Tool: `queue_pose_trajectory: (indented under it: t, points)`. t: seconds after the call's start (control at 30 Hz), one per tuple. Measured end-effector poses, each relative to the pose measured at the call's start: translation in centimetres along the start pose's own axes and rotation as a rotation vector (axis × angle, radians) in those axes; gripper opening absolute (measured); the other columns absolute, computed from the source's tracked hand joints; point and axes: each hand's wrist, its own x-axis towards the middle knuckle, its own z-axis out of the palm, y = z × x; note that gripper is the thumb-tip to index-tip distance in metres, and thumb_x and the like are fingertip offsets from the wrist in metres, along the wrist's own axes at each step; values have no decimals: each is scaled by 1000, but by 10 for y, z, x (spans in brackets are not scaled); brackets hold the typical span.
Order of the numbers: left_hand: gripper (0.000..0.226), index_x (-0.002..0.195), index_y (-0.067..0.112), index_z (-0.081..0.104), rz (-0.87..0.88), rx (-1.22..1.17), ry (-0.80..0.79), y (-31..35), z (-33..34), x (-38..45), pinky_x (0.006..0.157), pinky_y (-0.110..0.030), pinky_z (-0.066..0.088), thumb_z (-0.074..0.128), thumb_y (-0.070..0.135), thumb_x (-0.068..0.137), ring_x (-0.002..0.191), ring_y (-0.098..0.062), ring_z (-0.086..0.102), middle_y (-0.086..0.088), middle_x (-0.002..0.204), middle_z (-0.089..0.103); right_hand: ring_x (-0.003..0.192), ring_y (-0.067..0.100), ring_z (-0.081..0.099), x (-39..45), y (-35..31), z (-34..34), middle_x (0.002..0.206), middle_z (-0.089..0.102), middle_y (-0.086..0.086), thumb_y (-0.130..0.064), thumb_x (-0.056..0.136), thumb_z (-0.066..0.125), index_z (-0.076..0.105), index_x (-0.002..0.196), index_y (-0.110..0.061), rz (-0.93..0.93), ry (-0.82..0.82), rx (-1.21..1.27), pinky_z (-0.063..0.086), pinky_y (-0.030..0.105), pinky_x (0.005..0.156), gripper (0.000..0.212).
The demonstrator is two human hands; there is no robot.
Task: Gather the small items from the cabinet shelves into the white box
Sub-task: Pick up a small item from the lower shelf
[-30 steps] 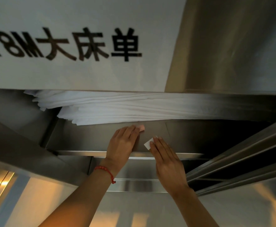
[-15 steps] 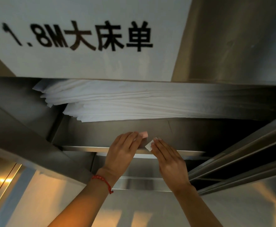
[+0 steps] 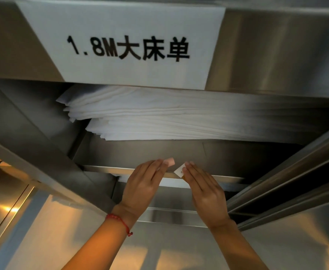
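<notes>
Reaching up at the shelf lip (image 3: 214, 178): the small white item (image 3: 179, 170) sits at the right hand (image 3: 204, 193) fingertips, straight fingers touching it, not curled. Left hand (image 3: 144, 186) is flat just beside, a pink item (image 3: 169, 161) at its fingertips; grip unclear. White box not in view.

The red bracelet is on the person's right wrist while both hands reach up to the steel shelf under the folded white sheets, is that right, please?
Not quite: the head view shows the red bracelet on the left wrist, not the right. The rest holds: both the left hand and right hand reach the steel shelf under the folded white sheets.
</notes>
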Motion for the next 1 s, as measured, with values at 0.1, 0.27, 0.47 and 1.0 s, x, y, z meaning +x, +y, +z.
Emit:
queue_pose_trajectory:
  t: [0.1,0.27,0.47,1.0]
  points:
    - [30,120,4,50,1,-7,-8,7,-14,-1,90,-33,46,42,0,91,102,-25,52,-16,104,69,105,27,65,3,-5,-11,113,67,15,-12,104,25,69,109,0,-5,2,7,48,38,92,46]
    - [37,121,5,49,-3,43,-63,13,-39,-2,83,-36,53,51,2,85,102,-26,52,-16,105,68,109,26,62,10,-12,-32,117,65,14,-7,99,34,53,122,-7,-19,-3,39,47,39,94,30]
    - [31,118,6,51,-15,108,-33,19,-81,6,81,-36,53,46,2,87,99,-26,56,-15,103,69,109,27,62,24,-26,-60,117,65,16,-9,100,30,62,118,-3,-48,1,46,46,41,94,37]
    - [28,115,1,66,-38,132,8,22,-189,-8,81,-36,53,44,3,98,96,-27,65,-15,108,68,109,27,63,54,-107,-112,117,65,16,3,98,32,67,110,3,-114,89,49,44,34,99,37]
